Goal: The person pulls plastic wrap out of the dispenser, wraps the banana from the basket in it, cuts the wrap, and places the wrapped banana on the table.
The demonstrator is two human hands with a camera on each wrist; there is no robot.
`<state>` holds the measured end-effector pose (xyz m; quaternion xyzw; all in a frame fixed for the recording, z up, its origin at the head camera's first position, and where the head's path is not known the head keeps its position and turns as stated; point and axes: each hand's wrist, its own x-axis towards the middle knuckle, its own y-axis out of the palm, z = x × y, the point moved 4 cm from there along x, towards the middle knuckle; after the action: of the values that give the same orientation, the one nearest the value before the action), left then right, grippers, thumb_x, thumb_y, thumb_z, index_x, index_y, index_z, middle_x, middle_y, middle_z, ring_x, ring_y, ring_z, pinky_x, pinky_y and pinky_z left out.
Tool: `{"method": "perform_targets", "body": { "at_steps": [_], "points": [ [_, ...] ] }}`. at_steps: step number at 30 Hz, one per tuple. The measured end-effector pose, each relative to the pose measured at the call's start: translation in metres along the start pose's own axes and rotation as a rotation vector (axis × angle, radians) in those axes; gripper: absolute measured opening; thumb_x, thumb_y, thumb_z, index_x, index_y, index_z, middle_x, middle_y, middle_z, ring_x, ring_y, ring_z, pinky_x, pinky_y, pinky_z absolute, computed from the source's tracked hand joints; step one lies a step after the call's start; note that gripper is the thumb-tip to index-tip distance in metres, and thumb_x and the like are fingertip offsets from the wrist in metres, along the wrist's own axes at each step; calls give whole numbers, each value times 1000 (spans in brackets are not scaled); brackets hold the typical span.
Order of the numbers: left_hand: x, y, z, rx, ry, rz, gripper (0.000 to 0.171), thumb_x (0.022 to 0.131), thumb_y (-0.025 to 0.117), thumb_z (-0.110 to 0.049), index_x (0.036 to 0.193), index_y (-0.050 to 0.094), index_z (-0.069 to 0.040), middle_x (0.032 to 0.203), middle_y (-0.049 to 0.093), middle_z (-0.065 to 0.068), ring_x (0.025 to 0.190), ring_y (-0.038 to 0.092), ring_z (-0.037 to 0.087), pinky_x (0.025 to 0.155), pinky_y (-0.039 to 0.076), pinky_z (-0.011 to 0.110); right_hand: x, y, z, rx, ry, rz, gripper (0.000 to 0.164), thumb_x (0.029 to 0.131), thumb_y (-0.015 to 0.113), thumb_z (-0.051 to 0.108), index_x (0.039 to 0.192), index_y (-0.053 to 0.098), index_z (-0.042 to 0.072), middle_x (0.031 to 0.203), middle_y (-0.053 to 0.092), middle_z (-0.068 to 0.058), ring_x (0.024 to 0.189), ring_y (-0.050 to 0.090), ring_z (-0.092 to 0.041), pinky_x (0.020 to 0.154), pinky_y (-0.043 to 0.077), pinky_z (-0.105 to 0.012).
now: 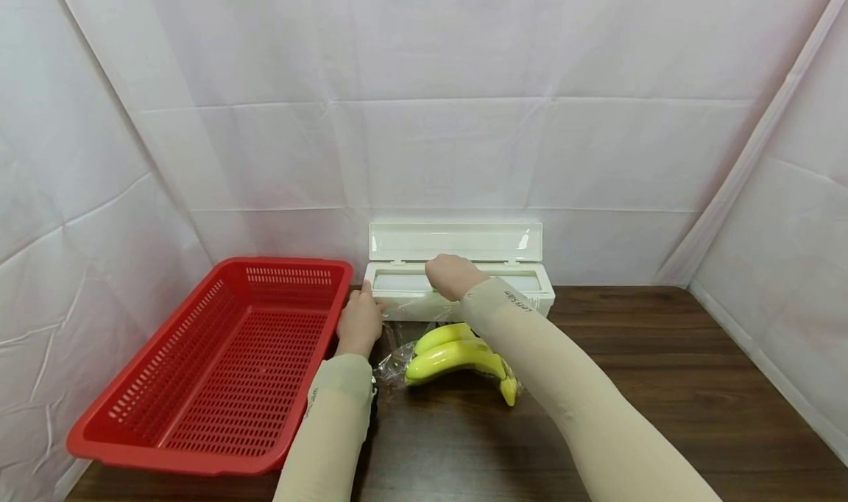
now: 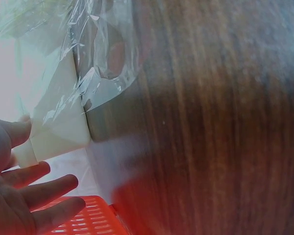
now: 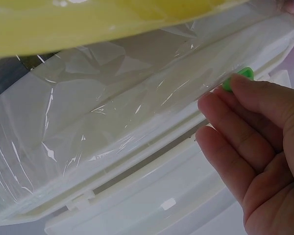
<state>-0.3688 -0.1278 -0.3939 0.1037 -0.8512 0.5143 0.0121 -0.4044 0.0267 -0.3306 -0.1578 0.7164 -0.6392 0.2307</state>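
A white cling film dispenser [image 1: 411, 310] stands against the back wall, its lid [image 1: 457, 238] raised. My left hand [image 1: 360, 322] holds its left end, thumb and index finger at the corner in the left wrist view and the other fingers spread. Between the thumb and fingertips of my right hand [image 1: 454, 276] is a small green slide cutter [image 3: 246, 73], pinched at the dispenser's front edge. Clear cling film [image 3: 137, 93] stretches from the dispenser toward the yellow bananas [image 1: 453, 358], which lie on the table in front of it, partly behind the right forearm.
A red plastic basket [image 1: 179, 459] with a slotted base stands left of the left hand. Dark wood table [image 1: 636, 355] extends to the right. White sheets [image 1: 444, 156] hang behind and on both sides.
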Motion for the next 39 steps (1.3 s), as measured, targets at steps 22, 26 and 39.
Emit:
{"method": "perform_targets", "body": {
  "at_steps": [22,26,39],
  "points": [
    [0,0,1,-25,-4,9,59,95,55,-22,146,33,-3,128,53,25,105,60,39,88,50,49,0,1,-4,6,7,-1,36,92,52,1,60,47,15,62,51,1,58,38,-11,57,40,-26],
    [1,1,2,-27,-13,22,59,96,55,-23,147,32,-4,130,52,24,105,60,39,89,50,49,-1,0,-3,-1,9,3,36,92,52,0,60,48,15,61,50,1,58,38,-12,57,39,-26],
    [0,-1,2,-31,-14,20,59,95,55,-22,147,32,-4,130,52,24,105,60,39,89,49,48,-1,0,-5,3,8,1,39,92,51,-1,58,44,16,60,47,2,58,35,-12,57,37,-27]
  ]
}}
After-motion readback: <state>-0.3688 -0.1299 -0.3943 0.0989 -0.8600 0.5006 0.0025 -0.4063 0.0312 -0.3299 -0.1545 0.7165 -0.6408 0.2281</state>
